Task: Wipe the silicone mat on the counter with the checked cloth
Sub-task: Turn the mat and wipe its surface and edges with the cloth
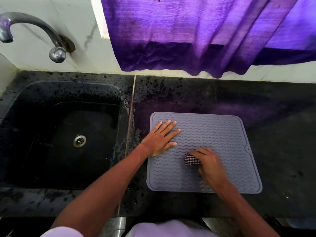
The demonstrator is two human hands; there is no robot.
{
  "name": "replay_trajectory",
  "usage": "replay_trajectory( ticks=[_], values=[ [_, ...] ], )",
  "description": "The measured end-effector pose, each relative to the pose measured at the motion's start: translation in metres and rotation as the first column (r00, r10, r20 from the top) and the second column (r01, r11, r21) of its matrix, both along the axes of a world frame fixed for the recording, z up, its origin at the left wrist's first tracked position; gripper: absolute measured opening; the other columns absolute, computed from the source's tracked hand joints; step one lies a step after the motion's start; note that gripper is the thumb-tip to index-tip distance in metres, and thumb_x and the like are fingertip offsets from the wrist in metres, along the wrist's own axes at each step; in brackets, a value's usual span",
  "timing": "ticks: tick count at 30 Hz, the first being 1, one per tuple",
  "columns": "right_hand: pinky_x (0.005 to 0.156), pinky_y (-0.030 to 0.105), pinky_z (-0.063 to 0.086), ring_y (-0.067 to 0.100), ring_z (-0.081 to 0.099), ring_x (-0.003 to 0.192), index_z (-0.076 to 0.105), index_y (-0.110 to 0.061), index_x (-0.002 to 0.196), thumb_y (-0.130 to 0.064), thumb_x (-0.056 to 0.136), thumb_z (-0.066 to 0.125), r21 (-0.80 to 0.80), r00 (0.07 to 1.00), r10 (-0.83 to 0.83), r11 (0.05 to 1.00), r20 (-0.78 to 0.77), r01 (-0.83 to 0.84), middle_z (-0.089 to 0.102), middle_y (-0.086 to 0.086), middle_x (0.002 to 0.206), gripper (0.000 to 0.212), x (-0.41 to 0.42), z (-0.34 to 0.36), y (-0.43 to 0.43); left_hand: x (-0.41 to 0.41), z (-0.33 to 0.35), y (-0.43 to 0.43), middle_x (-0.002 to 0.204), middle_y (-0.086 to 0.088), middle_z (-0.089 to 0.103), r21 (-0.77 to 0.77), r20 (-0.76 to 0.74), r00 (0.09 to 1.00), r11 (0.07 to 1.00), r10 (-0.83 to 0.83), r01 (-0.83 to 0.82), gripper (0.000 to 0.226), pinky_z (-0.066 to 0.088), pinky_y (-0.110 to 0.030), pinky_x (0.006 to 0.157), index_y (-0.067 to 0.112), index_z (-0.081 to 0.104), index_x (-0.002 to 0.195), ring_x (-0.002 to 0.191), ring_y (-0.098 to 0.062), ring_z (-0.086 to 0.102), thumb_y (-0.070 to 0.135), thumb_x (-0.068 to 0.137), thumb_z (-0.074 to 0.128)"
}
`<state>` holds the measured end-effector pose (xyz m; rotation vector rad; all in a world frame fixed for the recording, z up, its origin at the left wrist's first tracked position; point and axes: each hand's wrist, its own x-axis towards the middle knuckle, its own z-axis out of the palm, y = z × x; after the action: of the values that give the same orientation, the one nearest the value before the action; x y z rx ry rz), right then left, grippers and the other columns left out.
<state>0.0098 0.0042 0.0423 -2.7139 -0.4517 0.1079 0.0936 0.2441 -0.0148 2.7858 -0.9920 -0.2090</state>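
Mostly under right hand (210,166): checked cloth (191,159).

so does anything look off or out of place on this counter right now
Nothing is spilled or damaged. The silicone mat lies flat but slightly skewed to the front edge of the counter, left hand flat on it, right hand gripping the checked cloth. The counter beside the sink looks blotchy, possibly wet.

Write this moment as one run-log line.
phase: wiping | left hand: flat on silicone mat | right hand: grips checked cloth against mat | site: counter beside sink
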Motion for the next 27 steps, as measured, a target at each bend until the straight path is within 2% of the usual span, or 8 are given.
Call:
replay_trajectory(
  ticks=[3, 5, 12, 17, 19, 21, 24, 27],
  values=[
    [0.074, 0.044, 0.051, 0.026, 0.059, 0.092, 0.070, -0.020, 0.107, 0.011, 0.052, 0.064, 0.013, 1.000, -0.021, 1.000, -0.013, 0.021, 0.068, -0.005, 0.101, 0.064, 0.001, -0.008, -0.002, 0.011, 0.006, -0.002, 0.170, -0.012, 0.013, 0.005, 0.031, 0.998, 0.999, -0.053, 0.053, 0.077, -0.001, -0.047, 0.128, 0.014, 0.035, 0.158, 0.158, -0.027, 0.006, 0.062, 0.102, 0.013],
    [0.076, 0.044, 0.051, 0.027, 0.058, 0.093, 0.070, -0.019, 0.107, 0.013, 0.052, 0.062, 0.021, 0.999, -0.048, 0.999, 0.004, 0.048, 0.067, -0.004, 0.101, 0.064, -0.001, -0.010, 0.003, 0.019, 0.008, -0.004, 0.170, -0.012, 0.016, 0.009, 0.047, 0.994, 0.995, -0.102, 0.101, 0.077, 0.003, -0.047, 0.128, 0.012, 0.042, 0.153, 0.158, -0.026, 0.007, 0.063, 0.102, 0.016],
    [0.080, 0.030, 0.039, 0.021, 0.052, 0.092, 0.071, -0.018, 0.105, 0.000, 0.048, 0.052, 0.111, 0.995, -0.097, 0.990, 0.038, 0.092, 0.067, -0.003, 0.099, 0.063, -0.007, -0.017, 0.035, 0.026, -0.003, -0.004, 0.172, -0.004, -0.001, -0.002, 0.119, 0.983, 0.990, -0.140, 0.141, 0.063, 0.000, -0.046, 0.128, 0.027, 0.006, 0.164, 0.159, -0.022, -0.005, 0.055, 0.108, 0.015],
    [0.080, 0.032, 0.042, 0.019, 0.052, 0.090, 0.071, -0.022, 0.105, 0.005, 0.053, 0.061, 0.149, 1.000, -0.012, 0.989, 0.024, 0.008, 0.066, -0.007, 0.098, 0.058, -0.010, -0.021, 0.085, 0.031, -0.008, -0.003, 0.172, -0.004, -0.002, -0.016, 0.113, 0.982, 0.988, -0.154, 0.156, 0.061, 0.001, -0.046, 0.128, 0.027, 0.006, 0.164, 0.158, -0.023, -0.006, 0.051, 0.109, 0.012],
    [0.080, 0.035, 0.045, 0.020, 0.054, 0.092, 0.070, -0.022, 0.105, -0.001, 0.062, 0.064, 0.153, 0.997, 0.075, 0.985, 0.014, -0.076, 0.066, -0.007, 0.101, 0.048, -0.007, -0.020, 0.108, 0.033, -0.009, -0.003, 0.172, -0.003, -0.002, -0.026, 0.101, 0.981, 0.985, -0.165, 0.168, 0.061, 0.000, -0.045, 0.128, 0.028, 0.006, 0.164, 0.158, -0.023, -0.005, 0.052, 0.109, 0.011],
    [0.079, 0.036, 0.046, 0.020, 0.055, 0.095, 0.070, -0.023, 0.107, -0.010, 0.070, 0.056, 0.141, 0.988, 0.154, 0.978, 0.002, -0.153, 0.066, -0.007, 0.103, 0.041, -0.002, -0.016, 0.122, 0.034, -0.009, -0.002, 0.172, -0.003, 0.000, -0.030, 0.097, 0.982, 0.985, -0.165, 0.169, 0.062, 0.001, -0.045, 0.128, 0.027, 0.009, 0.164, 0.158, -0.024, -0.004, 0.053, 0.108, 0.012],
    [0.078, 0.037, 0.046, 0.019, 0.054, 0.102, 0.067, -0.028, 0.112, -0.009, 0.068, 0.058, 0.093, 0.977, 0.210, 0.974, -0.017, -0.208, 0.065, -0.009, 0.108, 0.048, 0.003, -0.004, 0.113, 0.031, -0.006, -0.007, 0.172, -0.002, 0.003, -0.052, 0.060, 0.989, 0.990, -0.131, 0.135, 0.064, -0.001, -0.045, 0.128, 0.028, 0.015, 0.164, 0.158, -0.024, -0.002, 0.055, 0.106, 0.012],
    [0.073, 0.037, 0.045, 0.019, 0.053, 0.096, 0.066, -0.028, 0.108, -0.005, 0.058, 0.062, 0.059, 0.988, 0.153, 0.986, -0.004, -0.153, 0.064, -0.011, 0.105, 0.056, -0.006, 0.010, 0.072, 0.024, -0.005, -0.014, 0.171, -0.001, 0.007, -0.073, 0.057, 0.997, 0.996, -0.054, 0.059, 0.066, -0.003, -0.046, 0.128, 0.026, 0.027, 0.162, 0.158, -0.024, 0.001, 0.053, 0.103, 0.014]
  ],
)
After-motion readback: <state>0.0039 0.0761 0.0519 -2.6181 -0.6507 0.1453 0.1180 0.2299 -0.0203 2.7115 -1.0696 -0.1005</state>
